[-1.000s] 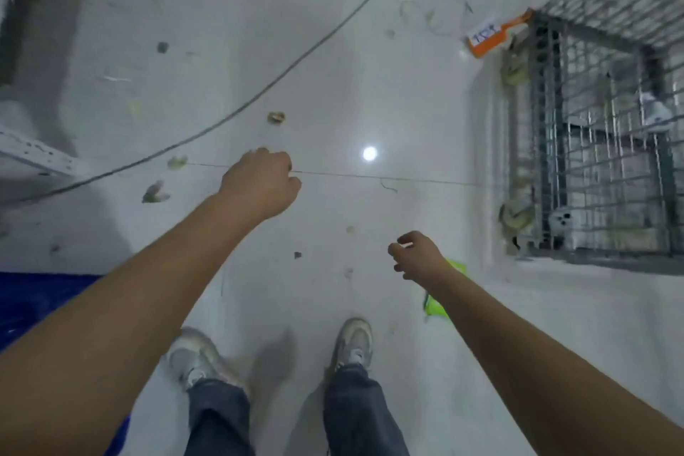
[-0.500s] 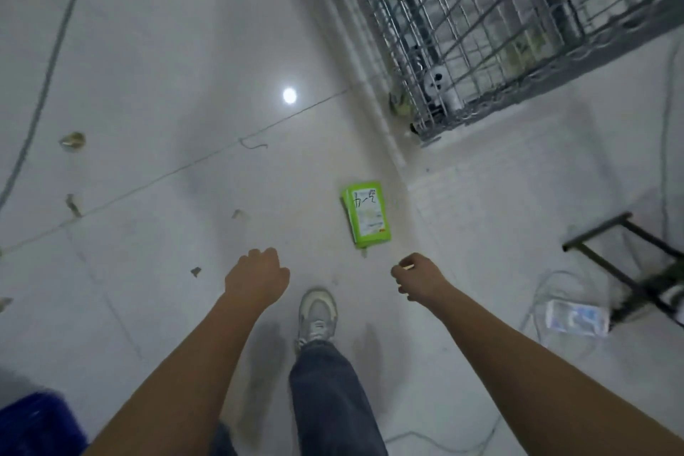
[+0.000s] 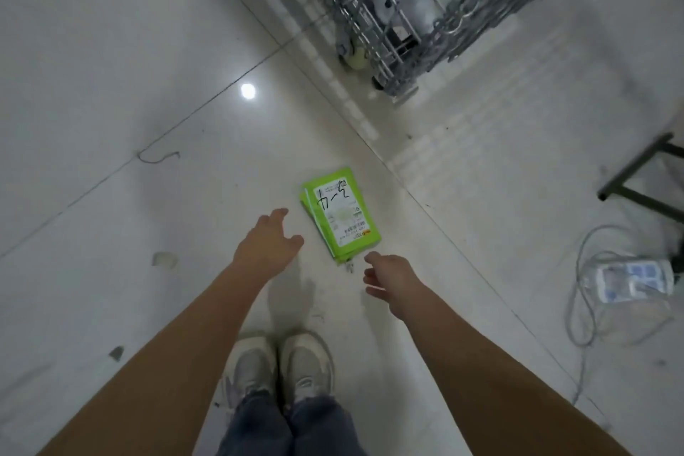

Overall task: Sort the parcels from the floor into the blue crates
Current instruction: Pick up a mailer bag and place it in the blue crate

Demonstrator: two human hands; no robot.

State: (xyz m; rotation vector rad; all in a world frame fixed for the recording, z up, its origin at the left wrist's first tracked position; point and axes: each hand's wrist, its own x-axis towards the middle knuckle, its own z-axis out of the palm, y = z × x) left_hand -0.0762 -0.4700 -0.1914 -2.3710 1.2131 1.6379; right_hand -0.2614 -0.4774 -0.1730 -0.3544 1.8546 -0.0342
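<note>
A flat green parcel (image 3: 340,215) with a white label and black handwriting lies on the white tiled floor just ahead of my feet. My left hand (image 3: 268,244) hovers to the left of it with fingers spread and empty. My right hand (image 3: 388,276) hangs just below the parcel's near corner, fingers loosely bent, holding nothing. Neither hand touches the parcel. No blue crate is in view.
A metal wire cage on wheels (image 3: 411,11) stands at the top right with a white object inside. A power strip with cables (image 3: 629,278) lies at the right. A dark metal frame leg (image 3: 636,174) reaches in from the right edge. Small scraps dot the floor.
The view has swung right and down, bringing the green parcel close. Both hands have opened from loose fists and reached down toward it.
</note>
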